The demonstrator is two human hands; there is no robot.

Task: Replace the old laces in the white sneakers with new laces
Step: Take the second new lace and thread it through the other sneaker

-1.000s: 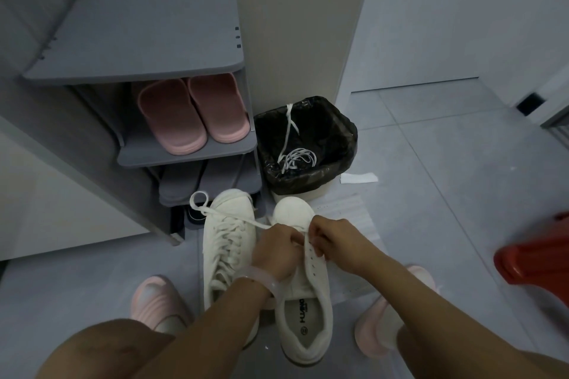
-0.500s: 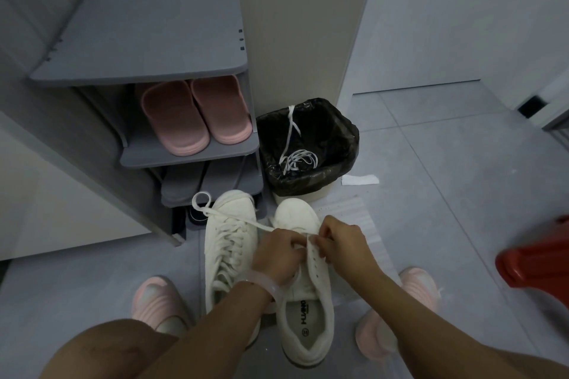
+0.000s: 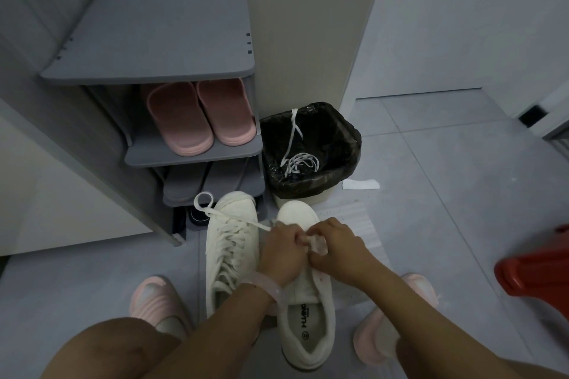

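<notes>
On the floor (image 3: 431,224), at 6 o'clock of the view, 2 white sneakers are set side by side: the left sneaker (image 3: 231,251) is already laced, and the right sneaker (image 3: 308,311) is being worked on. The left hand (image 3: 281,255) and the right hand (image 3: 338,251) are held together over the front eyelets of the right sneaker, fingers curled; a strand of the new lace (image 3: 237,220) is pinched by the left hand and is stretched toward 10 o'clock, across the toe of the left sneaker, ending in a loose loop. Something pale and blurred is pinched by the right hand, likely the other lace end or the eyelet flap; which one cannot be told. The step in hand is judged to be threading through the lowest eyelets; it is done well if the flap is steadied with 1 hand, the tip is fed flat without a twist, and both ends are evened before the next row is crossed. The old laces (image 3: 300,160) are seen in the black-lined bin (image 3: 345,144) at 12 o'clock. Compared with 0.5 s earlier, the hands have been brought closer, knuckles nearly touching, and the right hand has been shifted slightly toward 9 o'clock; the sneakers have not been moved.
</notes>
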